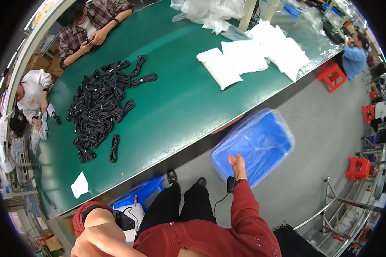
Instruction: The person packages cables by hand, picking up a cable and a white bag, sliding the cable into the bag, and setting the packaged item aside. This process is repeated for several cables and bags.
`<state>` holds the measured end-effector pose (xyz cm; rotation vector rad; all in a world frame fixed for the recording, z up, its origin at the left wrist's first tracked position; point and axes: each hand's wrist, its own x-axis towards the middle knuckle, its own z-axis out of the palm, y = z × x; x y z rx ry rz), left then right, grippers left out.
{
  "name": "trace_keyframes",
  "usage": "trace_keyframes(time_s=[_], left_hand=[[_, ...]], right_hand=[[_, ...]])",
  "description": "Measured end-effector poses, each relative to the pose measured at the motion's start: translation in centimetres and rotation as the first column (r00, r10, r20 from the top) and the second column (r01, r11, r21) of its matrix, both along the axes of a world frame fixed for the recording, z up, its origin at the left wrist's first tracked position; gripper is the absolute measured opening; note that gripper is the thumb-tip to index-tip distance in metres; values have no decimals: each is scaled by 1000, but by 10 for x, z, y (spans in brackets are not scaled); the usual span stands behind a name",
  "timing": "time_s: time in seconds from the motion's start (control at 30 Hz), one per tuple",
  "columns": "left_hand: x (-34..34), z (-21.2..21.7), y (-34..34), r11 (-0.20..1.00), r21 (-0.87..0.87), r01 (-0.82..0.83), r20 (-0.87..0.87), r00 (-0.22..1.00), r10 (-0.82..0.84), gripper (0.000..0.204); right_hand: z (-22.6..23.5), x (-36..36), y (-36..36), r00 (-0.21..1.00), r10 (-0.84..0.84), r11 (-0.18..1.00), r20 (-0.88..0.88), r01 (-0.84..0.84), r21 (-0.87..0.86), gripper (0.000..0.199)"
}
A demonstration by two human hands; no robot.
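The right hand (237, 164), open and empty with fingers spread, hovers over the near rim of the blue plastic crate lined with clear film (255, 145), centre-right on the floor, its long axis running toward upper right; the left hand's state cannot be told

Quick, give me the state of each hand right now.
Left hand: hidden behind the raised forearm; open or closed cannot be told.
Right hand: open, empty, held out over the blue bin.
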<state>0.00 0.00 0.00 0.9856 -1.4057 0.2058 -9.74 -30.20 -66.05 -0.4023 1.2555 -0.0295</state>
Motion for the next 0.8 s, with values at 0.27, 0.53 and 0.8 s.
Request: trace_keyframes(time_s=[0.27,0.53,0.8], left_hand=[[12,40,72,948,-8,-317,-132,940,313,68],[38,41,187,896,-226,-382,326,837,439,44],[16,-84,267,423,683,-596,178,697,695,34]], right_hand=[[241,103,-17,988,112,612,105,15,-790,20],[361,179,80,846,525,243,90,-47,-969,21],[390,286,83,761,478,-671,-439,-5,-741,33]])
